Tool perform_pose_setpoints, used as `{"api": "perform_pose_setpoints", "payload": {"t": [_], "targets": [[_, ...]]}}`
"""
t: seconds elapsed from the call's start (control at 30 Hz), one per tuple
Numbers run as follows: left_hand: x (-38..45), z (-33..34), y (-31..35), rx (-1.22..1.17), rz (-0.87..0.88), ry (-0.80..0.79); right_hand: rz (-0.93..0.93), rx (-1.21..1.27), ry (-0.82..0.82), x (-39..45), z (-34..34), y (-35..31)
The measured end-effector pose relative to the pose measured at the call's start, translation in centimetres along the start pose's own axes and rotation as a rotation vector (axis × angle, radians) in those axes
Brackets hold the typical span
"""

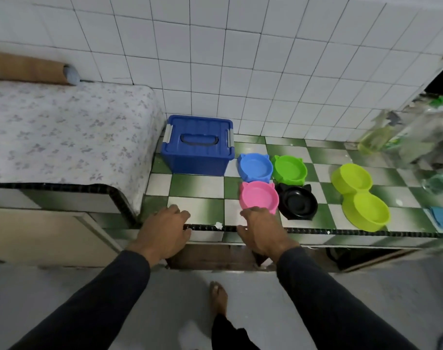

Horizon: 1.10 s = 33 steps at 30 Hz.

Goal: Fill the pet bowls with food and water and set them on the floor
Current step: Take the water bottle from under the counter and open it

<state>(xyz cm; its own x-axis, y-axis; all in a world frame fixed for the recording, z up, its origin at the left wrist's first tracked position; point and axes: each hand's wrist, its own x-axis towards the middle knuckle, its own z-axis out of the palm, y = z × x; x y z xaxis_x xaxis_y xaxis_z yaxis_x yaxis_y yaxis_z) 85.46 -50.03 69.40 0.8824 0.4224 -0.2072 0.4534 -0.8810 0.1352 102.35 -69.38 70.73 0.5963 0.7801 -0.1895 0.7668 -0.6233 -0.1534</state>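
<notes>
Filling has not begun: left hand (165,229) rests slack on the counter edge (341,232); right hand (262,229) seemingly touches the empty pink bowl (258,195), ungripped. Next, unlatch the blue bin (197,144).
</notes>
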Motion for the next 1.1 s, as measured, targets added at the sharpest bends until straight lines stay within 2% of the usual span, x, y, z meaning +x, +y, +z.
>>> {"api": "perform_pose_setpoints", "payload": {"t": [0.27,0.6,0.83,1.1], "targets": [[-6.4,4.3,3.7,-0.023,-0.015,-0.1,-0.006,-0.016,-0.084,-7.5,4.0,1.4],[-10.0,11.2,9.7,-0.066,-0.084,-0.286,0.027,0.027,-0.257,-13.4,10.1,6.6],[-9.8,17.5,14.1,-0.101,-0.12,-0.386,0.025,0.09,-0.335,-16.1,15.0,11.8],[-6.2,26.5,16.1,-0.122,-0.099,-0.477,0.089,0.148,-0.471,-14.1,23.6,16.8]]}}
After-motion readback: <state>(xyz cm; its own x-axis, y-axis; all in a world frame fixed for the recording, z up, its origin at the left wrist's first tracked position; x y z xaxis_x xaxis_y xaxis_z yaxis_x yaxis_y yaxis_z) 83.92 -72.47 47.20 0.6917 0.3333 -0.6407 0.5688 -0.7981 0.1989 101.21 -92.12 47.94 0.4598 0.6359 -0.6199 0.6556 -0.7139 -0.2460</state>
